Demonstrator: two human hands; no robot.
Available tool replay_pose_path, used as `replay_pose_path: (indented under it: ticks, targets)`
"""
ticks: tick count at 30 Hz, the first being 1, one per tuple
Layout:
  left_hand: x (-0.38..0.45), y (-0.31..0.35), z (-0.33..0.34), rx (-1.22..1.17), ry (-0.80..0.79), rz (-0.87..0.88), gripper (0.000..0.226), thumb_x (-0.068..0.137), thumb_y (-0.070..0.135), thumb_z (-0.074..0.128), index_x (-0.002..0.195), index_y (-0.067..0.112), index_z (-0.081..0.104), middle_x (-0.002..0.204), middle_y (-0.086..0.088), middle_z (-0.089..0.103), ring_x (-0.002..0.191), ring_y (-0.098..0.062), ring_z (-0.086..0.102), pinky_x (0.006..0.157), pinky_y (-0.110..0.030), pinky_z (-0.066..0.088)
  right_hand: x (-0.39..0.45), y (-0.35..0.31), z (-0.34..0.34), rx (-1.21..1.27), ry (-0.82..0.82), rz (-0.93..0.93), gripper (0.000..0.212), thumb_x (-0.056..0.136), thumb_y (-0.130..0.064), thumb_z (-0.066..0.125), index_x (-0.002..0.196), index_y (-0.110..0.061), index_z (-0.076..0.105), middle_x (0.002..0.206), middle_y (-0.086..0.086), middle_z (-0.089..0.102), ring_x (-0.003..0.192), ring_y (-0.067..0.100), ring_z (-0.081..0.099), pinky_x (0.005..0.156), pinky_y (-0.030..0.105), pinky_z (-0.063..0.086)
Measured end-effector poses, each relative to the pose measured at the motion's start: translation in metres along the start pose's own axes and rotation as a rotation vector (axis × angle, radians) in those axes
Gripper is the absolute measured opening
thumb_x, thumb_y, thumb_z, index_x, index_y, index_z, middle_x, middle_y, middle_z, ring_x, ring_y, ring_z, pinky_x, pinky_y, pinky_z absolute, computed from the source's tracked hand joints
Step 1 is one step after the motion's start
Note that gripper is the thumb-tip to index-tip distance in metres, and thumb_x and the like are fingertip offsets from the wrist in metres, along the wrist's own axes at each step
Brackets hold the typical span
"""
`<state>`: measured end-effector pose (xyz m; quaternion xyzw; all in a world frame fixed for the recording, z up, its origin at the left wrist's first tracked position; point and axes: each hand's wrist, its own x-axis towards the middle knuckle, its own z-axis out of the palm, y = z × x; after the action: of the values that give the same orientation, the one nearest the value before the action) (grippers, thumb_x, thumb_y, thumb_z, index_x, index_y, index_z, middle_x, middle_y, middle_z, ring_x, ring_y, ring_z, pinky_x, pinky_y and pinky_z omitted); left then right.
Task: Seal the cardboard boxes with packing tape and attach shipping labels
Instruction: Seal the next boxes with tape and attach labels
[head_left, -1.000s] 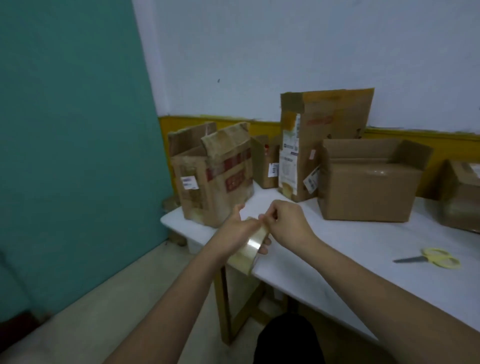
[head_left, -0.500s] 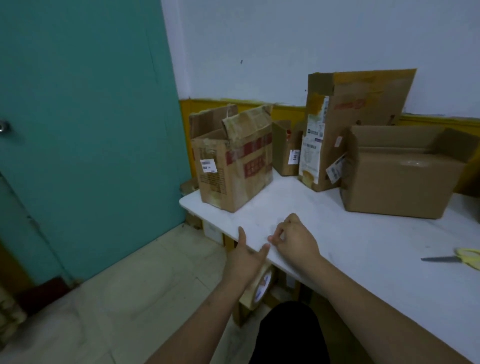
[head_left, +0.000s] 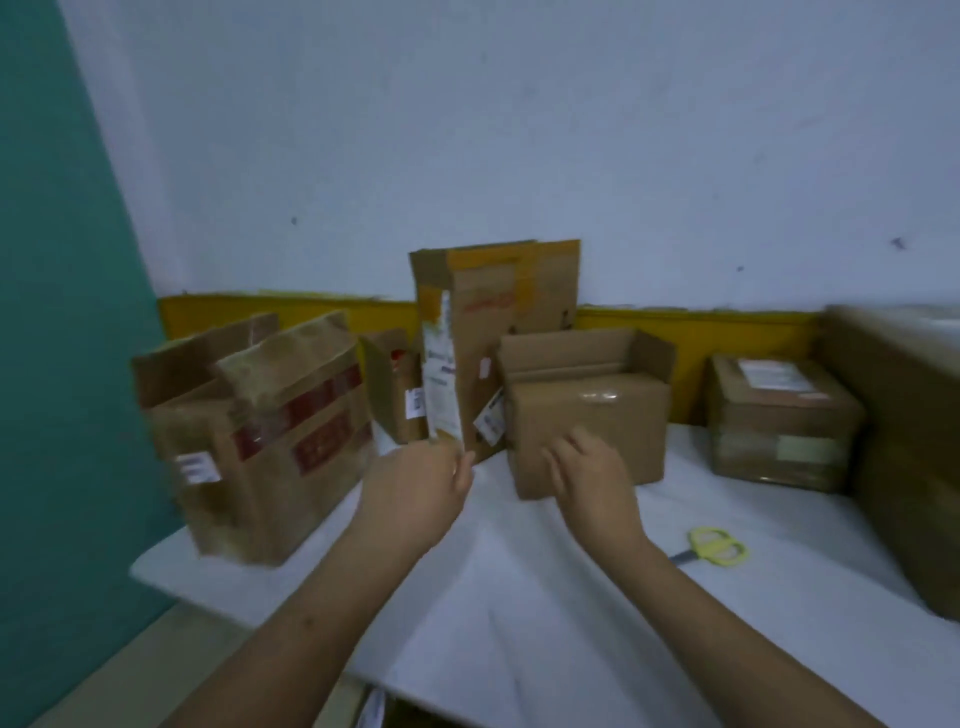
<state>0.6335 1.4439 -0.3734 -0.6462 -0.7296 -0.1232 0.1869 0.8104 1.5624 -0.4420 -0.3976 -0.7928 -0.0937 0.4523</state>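
Note:
Several cardboard boxes stand on the white table (head_left: 519, 613). At the left is a worn open box with red tape (head_left: 270, 447), and a tall box (head_left: 488, 332) with a white label stands behind the middle. To its right is a plain open box (head_left: 597, 410). My left hand (head_left: 421, 493) is raised in front of the tall box's lower corner; its fingers curl away from the camera, and the blur hides whether it holds anything. My right hand (head_left: 592, 480) hovers with fingers spread just before the plain box's front face. No tape roll is in sight.
Yellow-handled scissors (head_left: 719, 545) lie on the table to the right of my right arm. A taped, labelled box (head_left: 779, 421) sits at the back right, with a large box (head_left: 914, 452) at the far right edge. A small box (head_left: 395, 395) stands behind the tall one.
Both hands rose from the table's near edge towards the boxes. The tape roll under my left hand is out of view. The camera tilted up and right.

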Motion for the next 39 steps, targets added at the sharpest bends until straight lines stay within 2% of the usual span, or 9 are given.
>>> replay_pose_path:
  ticks: [4,9,12,15,18,24,29,33,39]
  targets:
    - [0.084,0.079,0.013,-0.388,0.195,0.303,0.031,0.106,0.035,0.034,0.101,0.022,0.063,0.098,0.000,0.068,0.090,-0.022,0.065,0.071,-0.039,0.051,0.019,0.088,-0.033,-0.084,0.122,0.252,0.016,0.097,-0.013,0.052,0.098,-0.014,0.069,0.093,0.006,0.064,0.079,0.026,0.058,0.065,0.038,0.047]
    - [0.191,0.137,0.057,-0.649,0.047,0.279,0.035,0.108,0.023,0.036,0.118,0.008,0.066,0.116,-0.012,0.061,0.108,-0.028,0.058,0.090,-0.041,0.047,-0.009,0.118,-0.015,-0.016,0.128,0.318,0.028,0.099,-0.024,0.041,0.094,-0.016,0.067,0.088,0.004,0.064,0.079,0.022,0.059,0.068,0.039,0.050]
    - [0.223,0.139,0.084,-0.548,-0.175,0.248,0.036,0.107,0.029,0.038,0.105,0.006,0.066,0.114,-0.019,0.063,0.111,-0.037,0.059,0.080,-0.037,0.043,-0.024,0.125,0.000,-0.013,0.153,0.277,0.033,0.099,-0.029,0.036,0.094,-0.017,0.066,0.090,0.000,0.063,0.081,0.020,0.057,0.070,0.037,0.049]
    - [0.224,0.129,0.096,-0.172,-0.318,0.380,0.060,0.104,0.055,0.033,0.154,0.023,0.034,0.153,-0.010,0.040,0.139,-0.032,0.039,0.109,-0.045,0.034,-0.027,0.128,0.007,0.010,0.157,0.262,0.033,0.099,-0.029,0.036,0.099,-0.018,0.068,0.094,-0.002,0.065,0.083,0.018,0.057,0.071,0.034,0.048]
    - [0.214,0.124,0.087,-0.121,-0.366,0.485,0.068,0.102,0.057,0.036,0.160,0.030,0.014,0.157,-0.008,0.031,0.137,-0.030,0.034,0.110,-0.040,0.029,-0.031,0.127,0.013,0.054,0.106,0.280,0.035,0.099,-0.032,0.034,0.101,-0.020,0.067,0.094,-0.005,0.064,0.083,0.014,0.056,0.071,0.033,0.051]
    - [0.185,0.118,0.074,-0.293,-0.280,0.534,0.068,0.096,0.062,0.049,0.156,0.041,0.025,0.155,0.009,0.021,0.129,-0.024,0.033,0.109,-0.037,0.034,-0.018,0.117,-0.020,0.230,0.283,0.482,0.048,0.098,-0.050,0.033,0.129,-0.021,0.056,0.123,-0.002,0.058,0.110,0.012,0.055,0.091,0.032,0.049]
    - [0.127,0.124,0.059,-0.285,-0.102,0.546,0.096,0.084,0.061,0.066,0.159,0.028,0.017,0.147,0.009,0.029,0.123,-0.015,0.037,0.106,-0.032,0.037,0.019,0.101,-0.082,0.425,0.365,0.706,0.073,0.089,-0.055,0.060,0.149,-0.024,0.032,0.139,-0.005,0.039,0.119,0.005,0.041,0.092,0.027,0.040]
    - [0.083,0.123,0.060,-0.076,0.161,0.620,0.084,0.072,0.064,0.075,0.139,0.022,0.047,0.126,0.003,0.054,0.109,-0.017,0.055,0.092,-0.033,0.040,0.018,0.109,-0.100,0.203,-0.002,0.634,0.012,0.093,-0.032,0.063,0.091,-0.021,0.065,0.078,-0.007,0.062,0.074,0.016,0.060,0.056,0.027,0.040]
    - [0.052,0.107,0.052,-0.039,0.443,0.590,0.072,0.053,0.049,0.094,0.110,0.014,0.066,0.094,-0.002,0.064,0.079,-0.021,0.061,0.066,-0.033,0.049,0.022,0.096,-0.130,0.230,-0.077,0.673,0.032,0.092,-0.021,0.062,0.063,-0.010,0.057,0.060,0.005,0.056,0.057,0.017,0.051,0.051,0.025,0.033]
